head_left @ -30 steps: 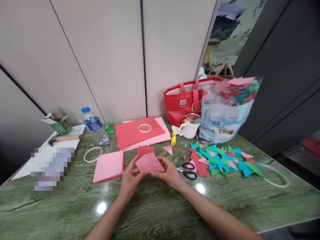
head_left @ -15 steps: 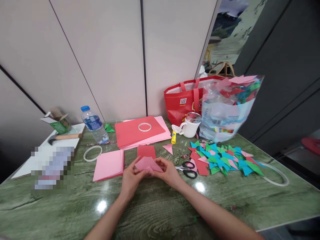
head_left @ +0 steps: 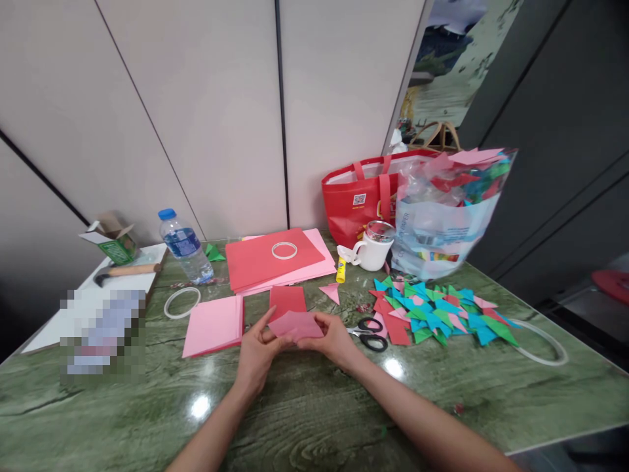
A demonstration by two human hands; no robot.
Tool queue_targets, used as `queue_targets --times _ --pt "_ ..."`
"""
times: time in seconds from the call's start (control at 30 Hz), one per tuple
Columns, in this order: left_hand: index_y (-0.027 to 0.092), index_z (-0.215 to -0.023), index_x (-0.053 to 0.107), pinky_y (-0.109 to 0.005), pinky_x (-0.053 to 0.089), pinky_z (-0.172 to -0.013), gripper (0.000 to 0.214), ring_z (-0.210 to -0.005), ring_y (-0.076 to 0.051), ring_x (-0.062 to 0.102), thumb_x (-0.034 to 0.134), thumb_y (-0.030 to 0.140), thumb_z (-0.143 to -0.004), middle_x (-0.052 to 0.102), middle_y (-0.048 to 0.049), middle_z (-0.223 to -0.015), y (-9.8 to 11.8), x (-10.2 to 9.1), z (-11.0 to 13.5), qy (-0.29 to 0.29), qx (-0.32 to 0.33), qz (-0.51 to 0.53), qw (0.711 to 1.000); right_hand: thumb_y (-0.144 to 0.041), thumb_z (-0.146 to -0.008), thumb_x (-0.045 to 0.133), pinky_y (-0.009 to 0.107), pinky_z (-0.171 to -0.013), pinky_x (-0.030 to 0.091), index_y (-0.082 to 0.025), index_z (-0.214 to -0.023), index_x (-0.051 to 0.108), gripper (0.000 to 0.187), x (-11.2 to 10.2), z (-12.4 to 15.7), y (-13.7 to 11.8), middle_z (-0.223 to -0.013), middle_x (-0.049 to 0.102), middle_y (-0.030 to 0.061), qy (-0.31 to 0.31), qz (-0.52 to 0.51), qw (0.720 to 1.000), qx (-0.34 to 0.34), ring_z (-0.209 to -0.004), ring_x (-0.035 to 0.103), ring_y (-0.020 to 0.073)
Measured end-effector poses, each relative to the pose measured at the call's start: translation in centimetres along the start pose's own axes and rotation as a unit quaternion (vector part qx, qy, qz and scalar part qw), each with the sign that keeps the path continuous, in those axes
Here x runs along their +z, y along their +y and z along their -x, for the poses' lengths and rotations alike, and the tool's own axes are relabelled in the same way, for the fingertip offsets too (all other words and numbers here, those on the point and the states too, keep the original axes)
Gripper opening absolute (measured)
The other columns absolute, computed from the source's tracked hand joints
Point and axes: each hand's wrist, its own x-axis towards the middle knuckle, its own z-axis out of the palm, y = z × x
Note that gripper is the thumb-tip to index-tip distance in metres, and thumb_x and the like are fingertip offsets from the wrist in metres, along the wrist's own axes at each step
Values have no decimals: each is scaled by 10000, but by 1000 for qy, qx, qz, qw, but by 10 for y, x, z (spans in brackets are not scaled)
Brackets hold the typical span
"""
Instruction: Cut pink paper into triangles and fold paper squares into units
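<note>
Between both hands is a small folded piece of pink paper, held just above the table. My left hand pinches its left side, and my right hand grips the right side, with the thumbs close together at the lower edge. Right behind it lies a red paper square. A stack of pink squares rests left of my left hand, with red paper showing under it. Close to my right hand are scissors with black handles. A small pink folded triangle sits farther back.
Many folded paper triangles are heaped at the right, beside a white ring. Behind stand a white mug, glue stick, red bag and plastic bag. Red sheets, a water bottle and a hammer-like tool lie leftward.
The pink paper has changed shape in my hands: its peaked top now looks lower and flatter. Both hands stay in nearly the same place, and the things on the table have not moved.
</note>
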Motion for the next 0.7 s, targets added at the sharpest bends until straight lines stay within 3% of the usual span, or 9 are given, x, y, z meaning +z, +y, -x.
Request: queue_targets --times 0.43,0.7 --pt "83 -1362 268 -266 525 -675 964 -644 -161 662 769 212 -547 730 -64 -770 4 3 3 22 0 -16 1000 -321 -490 784 334 -725 481 -153 -931 627 497 1 0 2 -840 679 32 -24 12 1000 3 -755 622 200" --pt "76 -1340 318 -243 523 -688 904 -723 -168 668 757 204 -560 729 -76 -823 -4 3 1 38 18 -7 999 -228 -623 661 279 -677 476 -154 -859 582 260 12 5 3 -796 643 16 10 73 996 -42 -723 593 163"
